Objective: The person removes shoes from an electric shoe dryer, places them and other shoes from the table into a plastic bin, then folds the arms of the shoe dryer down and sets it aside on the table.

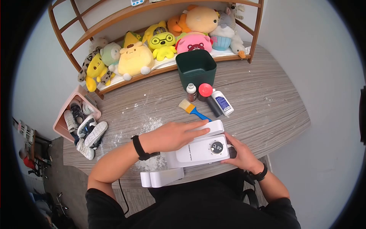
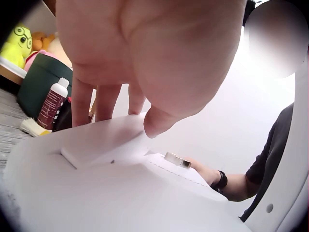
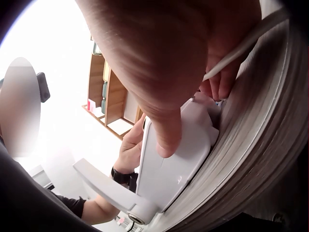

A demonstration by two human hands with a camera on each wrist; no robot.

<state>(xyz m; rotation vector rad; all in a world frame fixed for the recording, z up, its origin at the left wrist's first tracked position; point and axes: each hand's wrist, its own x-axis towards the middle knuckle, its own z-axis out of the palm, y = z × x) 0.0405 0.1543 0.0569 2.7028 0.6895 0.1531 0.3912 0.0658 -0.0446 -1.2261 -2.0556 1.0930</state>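
A white shoe dryer point(image 1: 198, 150) with a round display reading 48°C lies near the table's front edge. My left hand point(image 1: 171, 135) reaches over its body, with straight fingers point(image 2: 108, 104) laid across the far white arm point(image 1: 213, 129). The left thumb point(image 2: 155, 123) hangs on the near side of that arm. At the body's right end, my right hand point(image 1: 243, 154) grips the housing, its thumb point(image 3: 169, 137) flat on the white face and the other fingers around the end by the cord point(image 3: 246, 41). The near arm point(image 1: 162, 177) sticks out at the lower left.
Beyond the dryer lie a blue-handled brush point(image 1: 194, 110), a brown bottle point(image 1: 191, 92), a white bottle point(image 1: 222, 102) and a red-topped container point(image 1: 205, 90). A green bin point(image 1: 196, 70) stands behind. Shoes fill a pink basket point(image 1: 63, 118). White powder point(image 1: 152, 126) dusts the table; plush toys crowd a shelf point(image 1: 110, 88).
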